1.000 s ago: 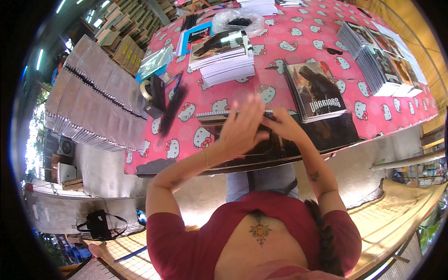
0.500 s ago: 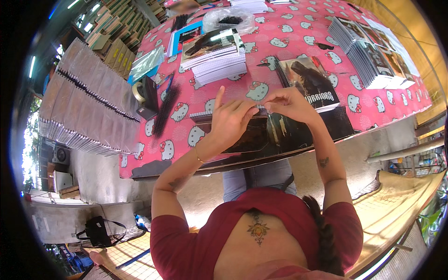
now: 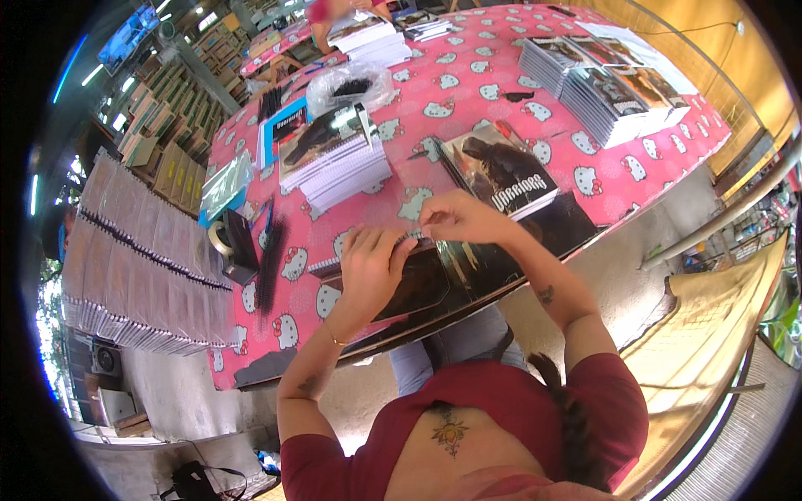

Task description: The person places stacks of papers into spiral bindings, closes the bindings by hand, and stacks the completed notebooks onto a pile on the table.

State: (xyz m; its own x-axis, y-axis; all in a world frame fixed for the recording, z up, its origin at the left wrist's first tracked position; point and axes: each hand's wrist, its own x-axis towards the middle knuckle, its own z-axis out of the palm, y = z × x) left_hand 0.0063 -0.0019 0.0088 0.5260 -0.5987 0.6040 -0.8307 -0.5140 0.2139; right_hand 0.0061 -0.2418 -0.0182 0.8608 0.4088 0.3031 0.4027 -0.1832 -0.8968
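A dark-covered notebook (image 3: 413, 292) lies at the table's near edge, its wire-bound edge facing away from me. My left hand (image 3: 373, 263) is closed over that bound edge, fingers bent across it and thumb toward the right hand. Beside it, my right hand (image 3: 468, 219) pinches at the same edge; whatever sits between its fingertips is too small to make out. A dark sheet or cover (image 3: 555, 230) extends under my right forearm. Just beyond, a spiral notebook with a picture cover (image 3: 501, 171) lies partly on this dark surface.
Tall stacks of spiral notebooks (image 3: 138, 267) stand at the left, near a tape dispenser (image 3: 238, 250) and black binding coils (image 3: 267, 280). Farther off are a stack of loose page blocks (image 3: 347, 171), a plastic bag (image 3: 351, 88) and notebook stacks (image 3: 606, 96). Another person (image 3: 330, 21) is at the far end.
The view has shifted, showing more of the table's far end. My left hand's raised index finger has come down onto the notebook's bound edge. The right hand keeps pinching beside it.
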